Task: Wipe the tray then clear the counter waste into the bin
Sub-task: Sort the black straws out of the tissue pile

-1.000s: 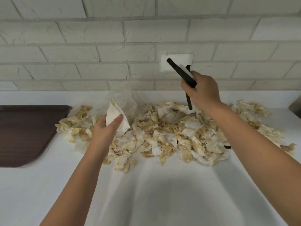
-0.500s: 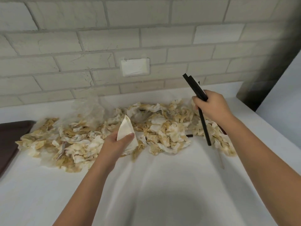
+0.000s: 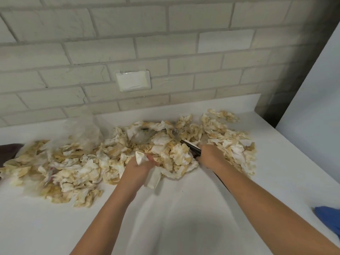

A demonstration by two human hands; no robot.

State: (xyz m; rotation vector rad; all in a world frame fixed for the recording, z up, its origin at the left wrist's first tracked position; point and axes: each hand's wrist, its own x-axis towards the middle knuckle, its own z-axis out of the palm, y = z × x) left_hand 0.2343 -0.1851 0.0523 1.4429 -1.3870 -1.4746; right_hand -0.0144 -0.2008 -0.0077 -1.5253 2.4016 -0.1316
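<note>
Head view: I'm watching my left hand (image 3: pixel 139 168) gripping a folded cloth (image 3: pixel 152 179), my right hand (image 3: pixel 211 155) gripping black sticks (image 3: pixel 191 147), both at the waste (image 3: pixel 77 168) sprawling mid-frame; clearing is looking barely begun.

Pale brick wall (image 3: pixel 110 52), covered wall plate (image 3: pixel 133 80), perhaps blue cloth (image 3: pixel 329 219)

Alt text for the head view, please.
Two bare hands reach into a heap of crumpled, brown-stained white paper napkins on a white counter; the left hand grips a folded white cloth, the right hand thin black sticks.
</note>
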